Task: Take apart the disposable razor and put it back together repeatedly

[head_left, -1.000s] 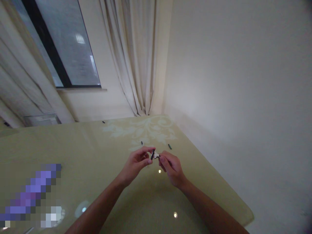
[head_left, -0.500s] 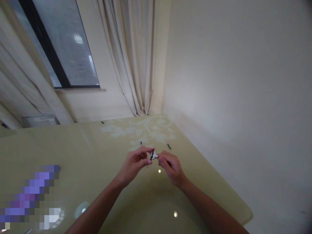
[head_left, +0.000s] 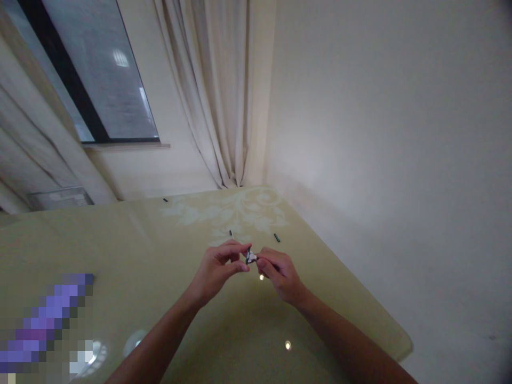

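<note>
My left hand (head_left: 218,268) and my right hand (head_left: 279,272) meet above the glossy yellow-green table (head_left: 120,256). Between their pinched fingertips is a small black-and-white part (head_left: 250,256). Both hands have fingers closed on it. What the part is I cannot make out. Two small dark pieces lie on the table just beyond the hands, one dark piece (head_left: 231,233) at the left and another dark piece (head_left: 276,237) at the right.
A third small dark piece (head_left: 165,200) lies near the table's far edge. Cream curtains (head_left: 216,90) hang in the corner beside a dark window (head_left: 92,69). A plain wall (head_left: 380,133) runs along the table's right side. A blurred-out patch (head_left: 44,325) covers the near left.
The view has shifted slightly. My hands have stayed together on the small part, with the fingers turning it a little.
</note>
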{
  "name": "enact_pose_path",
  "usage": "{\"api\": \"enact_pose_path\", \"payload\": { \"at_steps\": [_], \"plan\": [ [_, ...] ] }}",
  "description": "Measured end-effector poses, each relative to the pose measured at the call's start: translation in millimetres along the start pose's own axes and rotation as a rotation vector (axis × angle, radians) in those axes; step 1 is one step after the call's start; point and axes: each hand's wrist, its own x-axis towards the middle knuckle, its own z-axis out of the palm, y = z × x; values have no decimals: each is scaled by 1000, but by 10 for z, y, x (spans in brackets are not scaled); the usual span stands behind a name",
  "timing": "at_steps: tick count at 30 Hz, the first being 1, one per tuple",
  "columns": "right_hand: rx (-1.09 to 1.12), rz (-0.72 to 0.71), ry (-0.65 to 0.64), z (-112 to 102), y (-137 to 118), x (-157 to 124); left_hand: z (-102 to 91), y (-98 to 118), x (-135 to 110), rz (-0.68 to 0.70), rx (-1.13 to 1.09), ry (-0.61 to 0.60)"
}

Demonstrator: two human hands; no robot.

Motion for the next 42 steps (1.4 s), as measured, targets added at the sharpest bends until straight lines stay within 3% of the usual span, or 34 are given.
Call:
{"api": "enact_pose_path", "payload": {
  "at_steps": [5,14,23,27,30,34,38,42],
  "plan": [
    [9,1,-1,-7,21,11,14,-8,-10,-26,3,14],
    [27,39,47,-5,5,12,-107,119,5,-50,237,-108],
    [1,85,32,-1,22,-2,-69,99,-2,-32,257,-60],
    [58,141,99,18,119,9,-104,25,32,-73,275,-91],
    [36,156,253,-156,282,106,-189,-172,63,-129,359,-48],
    [-245,196,488,-632,604,228,-253,-517,57,-225,787,5],
    [-635,372,501,-983,906,218,-149,-678,40,-299,1168,-3],
    [-693,436,515,-1038,1080,200,-38,-680,74,-346,1274,-37]
  ]
}}
